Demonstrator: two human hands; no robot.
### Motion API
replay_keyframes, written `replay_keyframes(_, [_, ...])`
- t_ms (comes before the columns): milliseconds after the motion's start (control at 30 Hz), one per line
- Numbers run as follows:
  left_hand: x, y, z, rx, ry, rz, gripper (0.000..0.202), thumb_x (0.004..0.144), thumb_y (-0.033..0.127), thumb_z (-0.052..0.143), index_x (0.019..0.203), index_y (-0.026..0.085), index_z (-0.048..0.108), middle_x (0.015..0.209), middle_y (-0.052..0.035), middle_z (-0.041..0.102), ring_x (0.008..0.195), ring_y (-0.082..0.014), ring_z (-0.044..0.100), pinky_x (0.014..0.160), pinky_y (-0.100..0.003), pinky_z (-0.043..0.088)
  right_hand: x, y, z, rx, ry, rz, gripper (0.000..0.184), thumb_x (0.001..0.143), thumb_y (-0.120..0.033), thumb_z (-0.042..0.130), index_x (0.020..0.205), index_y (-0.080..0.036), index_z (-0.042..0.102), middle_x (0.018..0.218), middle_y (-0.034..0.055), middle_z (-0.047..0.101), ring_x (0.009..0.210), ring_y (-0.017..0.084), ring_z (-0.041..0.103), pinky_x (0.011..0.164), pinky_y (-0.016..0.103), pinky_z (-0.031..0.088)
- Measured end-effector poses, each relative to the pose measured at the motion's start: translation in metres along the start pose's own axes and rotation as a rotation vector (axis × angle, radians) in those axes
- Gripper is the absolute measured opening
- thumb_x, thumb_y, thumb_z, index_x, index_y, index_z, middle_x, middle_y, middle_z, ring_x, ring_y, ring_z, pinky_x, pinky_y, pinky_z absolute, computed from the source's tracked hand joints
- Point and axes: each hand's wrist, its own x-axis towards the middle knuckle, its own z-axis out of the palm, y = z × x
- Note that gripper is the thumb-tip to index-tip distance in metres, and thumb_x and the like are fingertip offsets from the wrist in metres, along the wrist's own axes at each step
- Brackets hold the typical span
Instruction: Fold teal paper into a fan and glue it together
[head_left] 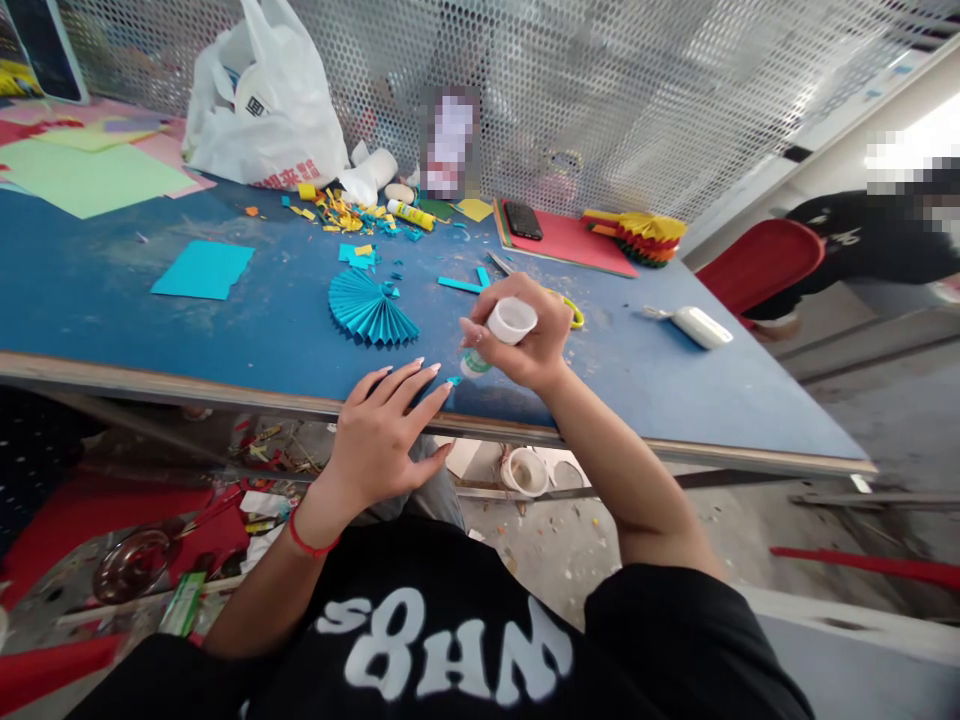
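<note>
Right hand (517,335) closed in a narrow grip around a white-ended glue stick (474,364), fingers wrapped about its barrel, the stick tilted with its lower end close over the blue tabletop (637,385); contact with the surface impossible to tell from this view. Left hand (382,430) open, fingers spread and low over the table, near its edge, holding nothing clearly. A tiny teal paper scrap (454,381) right at the tip of the left forefinger, between both hands. Just farther on, a pleated teal paper fan (371,308); beyond the right hand, yellow-handled scissors (574,312), blades reaching far and left. Farther out, scattered teal and yellow paper clippings (337,212) and a yellow glue stick (411,214). To the far right, a phone (523,220) on a red card (570,245). Main risks: the scrap, being so light, sticking to a fingertip or skidding off the near edge through one careless slide of the left hand; glue smearing onto the table or fingers from the tilted stick; a shifting right wrist nudging the scissors and sending them into the fan.
</note>
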Motion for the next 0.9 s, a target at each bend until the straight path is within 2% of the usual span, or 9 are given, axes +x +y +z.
replay_keyframes(100, [0.0,0.0,0.001,0.004,0.003,-0.002,0.05,0.095,0.044,0.064,0.139,0.02,0.067,0.146,-0.0109,0.065,0.138,-0.0317,0.059,0.113,-0.05,0.043,0.0,0.001,0.003,0.001,-0.041,0.009,0.028,0.086,-0.055,0.074,0.086,-0.028,0.066,0.075,0.0008,0.069,0.069,0.019,0.066,0.066,0.035,0.059])
replay_keyframes(267, [-0.001,-0.001,0.002,0.005,0.021,0.003,0.05,0.095,0.045,0.065,0.137,0.018,0.067,0.145,-0.013,0.066,0.137,-0.0323,0.06,0.112,-0.049,0.044,0.001,0.007,0.012,0.031,-0.14,-0.151,0.026,0.092,-0.046,0.07,0.087,-0.022,0.063,0.078,0.0003,0.068,0.062,0.012,0.06,0.061,0.028,0.052])
replay_keyframes(400, [-0.001,-0.002,0.004,-0.013,0.049,0.011,0.05,0.095,0.043,0.065,0.137,0.018,0.067,0.144,-0.0129,0.067,0.136,-0.0326,0.061,0.111,-0.048,0.044,0.001,0.01,0.015,0.039,-0.133,-0.209,0.022,0.097,-0.04,0.065,0.088,-0.02,0.06,0.08,-0.0002,0.065,0.064,0.011,0.059,0.062,0.026,0.051])
replay_keyframes(633, [-0.002,-0.002,0.004,-0.004,0.06,0.013,0.051,0.095,0.045,0.063,0.138,0.018,0.067,0.143,-0.0123,0.068,0.136,-0.0314,0.062,0.11,-0.047,0.045,0.0,0.011,0.018,-0.003,-0.116,-0.197,0.018,0.095,-0.036,0.067,0.088,-0.021,0.059,0.078,-0.0012,0.063,0.061,0.011,0.057,0.059,0.027,0.052])
replay_keyframes(900, [-0.001,-0.002,0.004,-0.012,0.075,0.019,0.049,0.094,0.044,0.065,0.135,0.018,0.069,0.142,-0.0126,0.068,0.135,-0.0315,0.063,0.109,-0.047,0.047,0.0,0.008,0.017,0.03,-0.123,-0.278,0.015,0.096,-0.029,0.066,0.087,-0.021,0.057,0.078,-0.0031,0.062,0.061,0.009,0.055,0.058,0.024,0.048])
